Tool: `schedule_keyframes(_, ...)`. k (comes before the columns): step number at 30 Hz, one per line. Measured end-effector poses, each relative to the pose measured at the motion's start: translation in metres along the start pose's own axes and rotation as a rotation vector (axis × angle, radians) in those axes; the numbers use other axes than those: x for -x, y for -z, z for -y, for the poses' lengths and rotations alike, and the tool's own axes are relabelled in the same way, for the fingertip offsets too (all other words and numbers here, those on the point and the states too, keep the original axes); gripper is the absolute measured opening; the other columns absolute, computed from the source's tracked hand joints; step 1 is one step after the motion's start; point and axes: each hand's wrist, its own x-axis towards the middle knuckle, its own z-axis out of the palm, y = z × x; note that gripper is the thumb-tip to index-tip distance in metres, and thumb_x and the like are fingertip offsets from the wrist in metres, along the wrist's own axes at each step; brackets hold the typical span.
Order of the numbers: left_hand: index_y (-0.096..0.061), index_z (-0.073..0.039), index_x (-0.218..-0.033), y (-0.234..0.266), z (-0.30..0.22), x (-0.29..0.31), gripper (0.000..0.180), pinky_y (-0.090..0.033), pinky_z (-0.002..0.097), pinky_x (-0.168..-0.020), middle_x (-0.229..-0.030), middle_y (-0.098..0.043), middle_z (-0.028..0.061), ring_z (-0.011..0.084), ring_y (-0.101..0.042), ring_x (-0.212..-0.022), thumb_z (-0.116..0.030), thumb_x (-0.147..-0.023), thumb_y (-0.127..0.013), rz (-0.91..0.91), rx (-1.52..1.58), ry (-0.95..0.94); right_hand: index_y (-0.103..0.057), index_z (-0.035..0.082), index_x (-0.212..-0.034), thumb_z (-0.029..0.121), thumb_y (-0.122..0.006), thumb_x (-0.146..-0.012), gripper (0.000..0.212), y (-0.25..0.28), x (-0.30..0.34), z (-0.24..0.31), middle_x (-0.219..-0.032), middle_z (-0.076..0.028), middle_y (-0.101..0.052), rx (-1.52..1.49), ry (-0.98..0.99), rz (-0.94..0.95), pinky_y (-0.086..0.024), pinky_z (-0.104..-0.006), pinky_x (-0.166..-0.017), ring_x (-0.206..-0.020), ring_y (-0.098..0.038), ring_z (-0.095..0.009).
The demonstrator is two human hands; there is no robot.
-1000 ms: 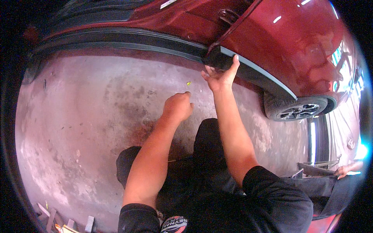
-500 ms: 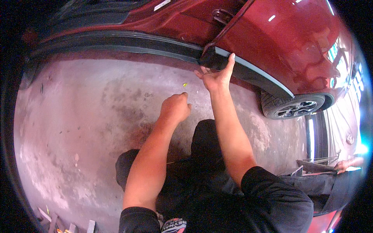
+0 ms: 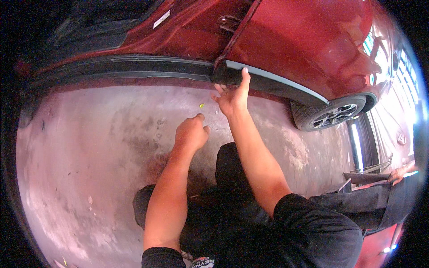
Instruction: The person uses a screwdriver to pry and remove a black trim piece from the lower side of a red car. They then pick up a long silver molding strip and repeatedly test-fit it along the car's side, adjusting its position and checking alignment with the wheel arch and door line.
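Note:
My right hand point(image 3: 233, 100) reaches up to the black lower trim point(image 3: 277, 87) of the red car door. Its thumb is stretched up against the trim's face, just under a grey strip, and its fingers are spread at the lower edge. My left hand point(image 3: 192, 133) hovers over the floor, lower and to the left, closed with the knuckles up; what is inside it, if anything, is hidden. Just beyond its fingers shows a small yellow-green thing point(image 3: 201, 106). I cannot tell whether it touches them.
The red door point(image 3: 290, 40) stands open beside the dark sill point(image 3: 134, 67). A wheel point(image 3: 333, 117) lies to the right. Below me is a stained concrete floor point(image 3: 98, 134). At the right edge another person's hand point(image 3: 400, 174) is near a dark frame-like object.
My view has shifted, so the car sits lower and farther left in the picture. Both hands keep nearly the same pose, the right one still at the trim.

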Motion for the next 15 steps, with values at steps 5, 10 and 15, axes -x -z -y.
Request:
schedule_keyframes(5, -0.065, -0.002, -0.109, -0.004, 0.008, -0.03, 0.034, -0.055, 0.0385, -0.079, -0.087, -0.071, 0.0176, 0.0305, -0.07, -0.081, -0.019, -0.081, -0.074, -0.37, 0.38, 0.038, -0.032, 0.002, -0.143, 0.063, -0.071, -0.076, 0.098, 0.052, 0.034, -0.012, -0.136, -0.021, -0.041, 0.185, -0.049, -0.146, -0.038, -0.0564, -0.104, -0.126, -0.045, -0.036)
schedule_keyframes(10, -0.059, -0.001, -0.118, -0.018, 0.017, -0.078, 0.043, -0.054, 0.0331, -0.081, -0.102, -0.07, 0.0146, 0.0226, -0.068, -0.09, -0.005, -0.079, -0.077, -0.508, 0.695, -0.053, -0.017, 0.001, -0.152, 0.055, -0.071, -0.081, 0.104, 0.137, 0.021, 0.02, -0.14, -0.022, -0.036, -0.006, -0.081, -0.173, -0.045, -0.0539, -0.099, -0.124, -0.048, -0.036)
schedule_keyframes(15, -0.048, 0.001, -0.134, -0.02, 0.014, -0.102, 0.059, -0.051, 0.0327, -0.093, -0.118, -0.065, 0.0152, 0.0227, -0.063, -0.109, 0.0, -0.081, -0.075, -0.441, 0.735, -0.091, -0.012, 0.006, -0.153, 0.068, -0.073, -0.071, 0.12, 0.183, -0.009, 0.108, -0.147, -0.022, -0.028, -0.261, 0.179, -0.332, -0.04, -0.0611, -0.101, -0.131, -0.038, -0.041)
